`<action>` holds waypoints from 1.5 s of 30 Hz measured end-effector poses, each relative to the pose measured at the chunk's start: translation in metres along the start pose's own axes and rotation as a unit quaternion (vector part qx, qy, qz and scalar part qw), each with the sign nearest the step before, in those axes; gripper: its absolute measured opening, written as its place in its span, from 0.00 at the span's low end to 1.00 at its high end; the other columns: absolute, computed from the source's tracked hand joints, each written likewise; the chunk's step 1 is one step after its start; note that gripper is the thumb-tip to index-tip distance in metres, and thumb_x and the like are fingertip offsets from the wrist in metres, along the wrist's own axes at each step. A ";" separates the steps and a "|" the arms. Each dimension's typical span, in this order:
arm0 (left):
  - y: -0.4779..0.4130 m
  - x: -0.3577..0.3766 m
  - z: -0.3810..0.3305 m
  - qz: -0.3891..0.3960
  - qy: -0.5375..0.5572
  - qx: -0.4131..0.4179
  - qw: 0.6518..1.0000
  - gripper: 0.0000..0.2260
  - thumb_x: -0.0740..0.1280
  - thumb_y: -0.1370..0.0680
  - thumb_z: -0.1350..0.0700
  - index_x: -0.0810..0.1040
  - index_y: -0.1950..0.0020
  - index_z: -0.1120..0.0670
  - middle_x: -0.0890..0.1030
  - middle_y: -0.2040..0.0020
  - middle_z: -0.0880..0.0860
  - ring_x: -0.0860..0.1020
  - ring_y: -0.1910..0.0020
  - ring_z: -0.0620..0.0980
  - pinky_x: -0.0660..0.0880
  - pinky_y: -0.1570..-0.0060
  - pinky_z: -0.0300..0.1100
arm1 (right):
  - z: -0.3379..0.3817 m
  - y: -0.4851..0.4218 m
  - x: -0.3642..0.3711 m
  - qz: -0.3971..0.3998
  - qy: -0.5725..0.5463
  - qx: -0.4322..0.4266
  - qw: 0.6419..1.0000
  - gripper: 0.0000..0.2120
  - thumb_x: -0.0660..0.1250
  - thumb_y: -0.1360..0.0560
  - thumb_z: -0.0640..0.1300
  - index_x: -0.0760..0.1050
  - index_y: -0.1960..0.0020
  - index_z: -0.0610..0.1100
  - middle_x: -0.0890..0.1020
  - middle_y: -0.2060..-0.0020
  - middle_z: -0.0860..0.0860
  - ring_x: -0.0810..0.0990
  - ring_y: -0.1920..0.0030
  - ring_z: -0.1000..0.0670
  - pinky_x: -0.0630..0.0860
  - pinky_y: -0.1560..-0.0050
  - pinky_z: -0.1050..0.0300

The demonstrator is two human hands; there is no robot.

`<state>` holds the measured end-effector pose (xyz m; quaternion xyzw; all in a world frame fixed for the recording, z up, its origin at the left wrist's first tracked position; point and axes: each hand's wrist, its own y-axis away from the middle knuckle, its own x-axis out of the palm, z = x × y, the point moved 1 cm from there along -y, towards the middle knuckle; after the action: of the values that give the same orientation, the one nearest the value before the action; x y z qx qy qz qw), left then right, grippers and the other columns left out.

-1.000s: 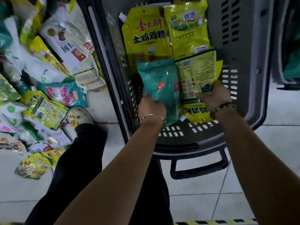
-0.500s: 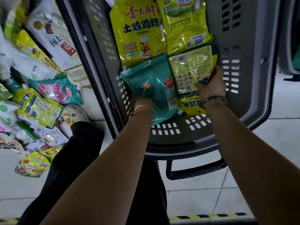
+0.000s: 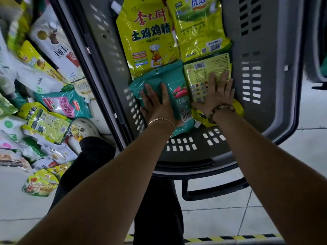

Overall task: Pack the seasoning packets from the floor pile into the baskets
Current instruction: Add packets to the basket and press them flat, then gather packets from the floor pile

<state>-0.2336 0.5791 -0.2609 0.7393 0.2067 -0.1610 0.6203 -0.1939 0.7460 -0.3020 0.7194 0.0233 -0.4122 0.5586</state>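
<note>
Left hand point(image 3: 155, 101): fingers spread flat, pressing teal packet point(image 3: 170, 74) down onto basket point(image 3: 265, 50) floor. Right hand point(image 3: 218, 92): fingers straight and splayed, palm flat on yellow packet point(image 3: 198, 75), back side up, just right of teal one. Both packets lie lengthwise away from person, side by side and touching. Forearms extended, wrists bent down. Packet pile point(image 3: 44, 110) on floor, well left of left hand.

Flat left hand point(image 3: 157, 101) presses teal packet point(image 3: 169, 89), right hand point(image 3: 216, 95) yellow packet point(image 3: 203, 75), in basket point(image 3: 265, 50).
</note>
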 end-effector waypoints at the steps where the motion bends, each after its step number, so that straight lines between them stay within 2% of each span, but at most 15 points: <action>1: -0.004 0.001 0.001 0.005 -0.011 -0.005 1.000 0.62 0.78 0.39 0.42 0.31 0.26 0.49 0.28 0.28 0.63 0.31 0.28 0.65 0.46 0.31 0.63 | 0.000 -0.005 0.003 0.007 0.010 0.004 1.000 0.57 0.69 0.34 0.66 0.30 0.26 0.51 0.31 0.27 0.42 0.35 0.27 0.37 0.40 0.28 0.41; 7: -0.021 0.000 0.001 0.014 -0.059 -0.016 0.998 0.63 0.77 0.39 0.41 0.28 0.27 0.51 0.29 0.28 0.64 0.32 0.28 0.65 0.49 0.31 0.63 | 0.005 -0.012 0.013 -0.014 0.025 0.012 1.000 0.57 0.69 0.32 0.63 0.27 0.27 0.48 0.31 0.27 0.40 0.36 0.27 0.36 0.39 0.28 0.41; 11: -0.020 -0.003 -0.001 0.029 -0.066 -0.016 0.997 0.62 0.77 0.38 0.42 0.28 0.27 0.52 0.29 0.28 0.64 0.33 0.28 0.65 0.50 0.31 0.63 | 0.003 -0.010 0.009 0.004 0.022 0.006 1.000 0.56 0.69 0.32 0.63 0.27 0.27 0.49 0.31 0.27 0.41 0.36 0.27 0.36 0.40 0.28 0.42; 13: -0.016 -0.008 -0.002 0.033 -0.065 -0.013 0.997 0.60 0.77 0.36 0.44 0.29 0.26 0.52 0.30 0.28 0.65 0.34 0.28 0.66 0.51 0.31 0.62 | 0.004 -0.007 0.002 0.015 -0.002 0.005 1.000 0.53 0.69 0.30 0.60 0.30 0.26 0.51 0.32 0.27 0.43 0.36 0.26 0.37 0.40 0.28 0.42; 17: 0.000 -0.030 -0.007 0.027 -0.021 0.032 0.999 0.49 0.72 0.27 0.52 0.36 0.24 0.54 0.32 0.26 0.64 0.36 0.26 0.63 0.52 0.28 0.58 | 0.014 0.008 -0.025 0.019 -0.064 0.025 0.997 0.38 0.64 0.24 0.51 0.43 0.23 0.52 0.41 0.24 0.45 0.42 0.25 0.41 0.44 0.27 0.42; 19: 0.012 -0.047 -0.012 0.002 0.019 0.085 0.996 0.44 0.70 0.26 0.54 0.39 0.23 0.53 0.33 0.25 0.60 0.38 0.25 0.60 0.52 0.27 0.54 | 0.024 0.021 -0.041 0.000 -0.101 0.021 0.995 0.34 0.62 0.23 0.50 0.47 0.23 0.51 0.46 0.23 0.46 0.46 0.24 0.43 0.46 0.26 0.43; 21: 0.028 -0.070 -0.016 -0.044 0.082 0.128 0.987 0.40 0.69 0.25 0.55 0.45 0.23 0.52 0.38 0.23 0.57 0.43 0.24 0.57 0.53 0.27 0.50 | 0.038 0.037 -0.059 -0.044 -0.156 0.004 0.987 0.33 0.62 0.22 0.47 0.49 0.23 0.50 0.50 0.24 0.47 0.50 0.25 0.44 0.51 0.26 0.45; 23: 0.047 -0.097 -0.014 -0.114 0.166 0.170 0.965 0.35 0.69 0.26 0.56 0.54 0.24 0.53 0.49 0.23 0.57 0.52 0.25 0.56 0.56 0.28 0.45 | 0.054 0.055 -0.079 -0.108 -0.200 -0.026 0.973 0.32 0.64 0.23 0.45 0.51 0.24 0.50 0.55 0.24 0.47 0.55 0.25 0.44 0.56 0.27 0.48; 26: 0.072 -0.140 0.007 -0.217 0.249 0.197 0.923 0.29 0.70 0.28 0.60 0.65 0.28 0.55 0.64 0.28 0.56 0.64 0.30 0.54 0.62 0.33 0.40 | 0.086 0.081 -0.105 -0.184 -0.225 -0.072 0.954 0.32 0.65 0.24 0.43 0.55 0.24 0.48 0.61 0.26 0.46 0.60 0.27 0.45 0.60 0.31 0.53; 30: 0.087 -0.180 0.062 -0.269 0.305 0.166 0.898 0.28 0.70 0.29 0.61 0.67 0.30 0.57 0.68 0.31 0.57 0.66 0.32 0.53 0.60 0.36 0.34 | 0.144 0.109 -0.123 -0.208 -0.241 -0.133 0.938 0.30 0.65 0.24 0.43 0.58 0.25 0.45 0.63 0.27 0.46 0.62 0.28 0.47 0.57 0.32 0.62; 33: 0.088 -0.198 0.114 -0.288 0.334 0.122 0.889 0.27 0.70 0.29 0.62 0.68 0.31 0.59 0.69 0.33 0.56 0.66 0.33 0.50 0.57 0.38 0.26 | 0.195 0.126 -0.128 -0.218 -0.238 -0.182 0.929 0.27 0.66 0.25 0.41 0.63 0.28 0.43 0.68 0.30 0.45 0.67 0.31 0.47 0.56 0.39 0.72; 35: 0.089 -0.205 0.151 -0.296 0.348 0.098 0.884 0.26 0.71 0.29 0.62 0.68 0.32 0.59 0.70 0.36 0.54 0.67 0.36 0.46 0.58 0.41 0.22 | 0.231 0.136 -0.126 -0.213 -0.238 -0.214 0.923 0.25 0.67 0.26 0.39 0.66 0.30 0.41 0.71 0.32 0.44 0.70 0.33 0.45 0.59 0.38 0.69; 38: 0.091 -0.213 0.207 -0.300 0.344 0.058 0.888 0.26 0.71 0.29 0.62 0.69 0.32 0.59 0.70 0.34 0.58 0.68 0.34 0.53 0.58 0.41 0.27 | 0.285 0.148 -0.117 -0.192 -0.226 -0.244 0.923 0.24 0.66 0.26 0.36 0.68 0.31 0.39 0.73 0.34 0.41 0.72 0.35 0.42 0.61 0.38 0.63; 42: 0.090 -0.213 0.282 -0.302 0.346 -0.001 0.888 0.26 0.71 0.29 0.62 0.69 0.32 0.59 0.70 0.34 0.58 0.68 0.34 0.54 0.58 0.44 0.27 | 0.348 0.157 -0.092 -0.128 -0.188 -0.249 0.941 0.23 0.64 0.24 0.37 0.67 0.30 0.42 0.73 0.35 0.42 0.72 0.36 0.42 0.61 0.41 0.64; 45: 0.084 -0.206 0.334 -0.286 0.346 -0.031 0.893 0.26 0.71 0.28 0.61 0.69 0.32 0.60 0.72 0.35 0.60 0.69 0.36 0.57 0.60 0.43 0.33 | 0.384 0.158 -0.067 -0.090 -0.182 -0.229 0.952 0.23 0.64 0.24 0.41 0.67 0.30 0.46 0.75 0.36 0.43 0.74 0.39 0.43 0.62 0.46 0.66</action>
<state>-0.3628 0.2168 -0.1465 0.6376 0.6157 -0.0592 0.4592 -0.3780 0.3993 -0.1506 0.4801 0.0797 -0.5682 0.6636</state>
